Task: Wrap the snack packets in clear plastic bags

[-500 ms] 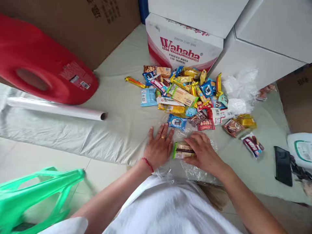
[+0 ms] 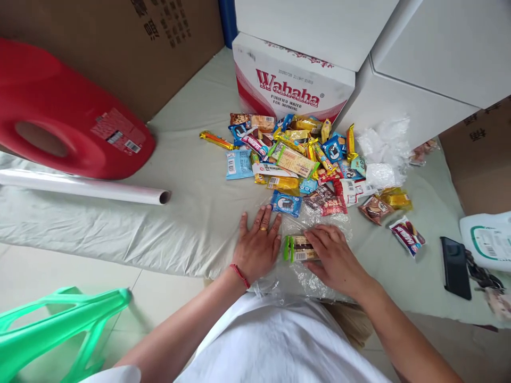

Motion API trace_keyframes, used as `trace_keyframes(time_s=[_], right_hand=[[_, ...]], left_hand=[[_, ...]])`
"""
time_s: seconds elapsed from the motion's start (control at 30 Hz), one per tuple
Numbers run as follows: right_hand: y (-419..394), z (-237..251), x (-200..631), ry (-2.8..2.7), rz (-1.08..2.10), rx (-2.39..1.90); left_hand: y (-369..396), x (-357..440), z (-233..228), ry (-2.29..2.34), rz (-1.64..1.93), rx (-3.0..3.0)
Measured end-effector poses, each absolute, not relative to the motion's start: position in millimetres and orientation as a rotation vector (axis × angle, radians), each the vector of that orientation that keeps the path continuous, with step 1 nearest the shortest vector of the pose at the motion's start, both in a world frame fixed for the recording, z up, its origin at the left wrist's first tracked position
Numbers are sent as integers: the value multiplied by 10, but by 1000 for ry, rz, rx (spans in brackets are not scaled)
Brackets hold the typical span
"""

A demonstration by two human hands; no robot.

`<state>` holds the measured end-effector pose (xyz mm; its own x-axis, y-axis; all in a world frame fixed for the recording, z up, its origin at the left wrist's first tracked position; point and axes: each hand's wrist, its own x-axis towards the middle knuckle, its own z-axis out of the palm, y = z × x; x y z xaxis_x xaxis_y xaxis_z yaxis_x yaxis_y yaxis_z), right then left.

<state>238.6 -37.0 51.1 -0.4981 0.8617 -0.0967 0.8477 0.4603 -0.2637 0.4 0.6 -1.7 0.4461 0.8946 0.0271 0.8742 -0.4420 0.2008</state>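
Note:
A sheet of clear plastic wrap (image 2: pixel 315 279) is spread over the cloth in front of my body. My left hand (image 2: pixel 257 244) lies flat on its left side, fingers stretched away from me and nothing held. On the wrap sits a green-ended snack packet (image 2: pixel 299 249) with a clear, dark-banded wrapper. My right hand (image 2: pixel 337 260) covers the packet's right end, fingers over the far side and thumb at the near side. A blue snack packet (image 2: pixel 286 204) lies just beyond my left fingertips, at the front of a heap of mixed wrapped snacks (image 2: pixel 297 159).
Behind the heap stands a white and red water carton (image 2: pixel 293 85). Crumpled clear plastic (image 2: pixel 385 154) lies to its right. On the left are a red jug (image 2: pixel 80 117) and a white roll (image 2: pixel 88 189). A phone (image 2: pixel 455 267) rests far right; a green stool (image 2: pixel 67 324) stands lower left.
The camera view has shifted slightly, so most things appear lower and farther left. My left hand stays flat, and my right hand stays on the green-ended packet.

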Motion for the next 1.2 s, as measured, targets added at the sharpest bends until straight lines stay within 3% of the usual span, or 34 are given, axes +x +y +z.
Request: trace_keyframes(time_s=[0.67,0.93,1.2], right_hand=[[-283,559,2479,-2551,228,-1669],[-438,514,2296,-2501,161,-1968],[-453,493,2753,-2417,232,-1914]], left_hand=[[0,4,7,1571,201,2521],[-3,4,3,1560,216,2518],[-8,17,-3,1569,218,2497]])
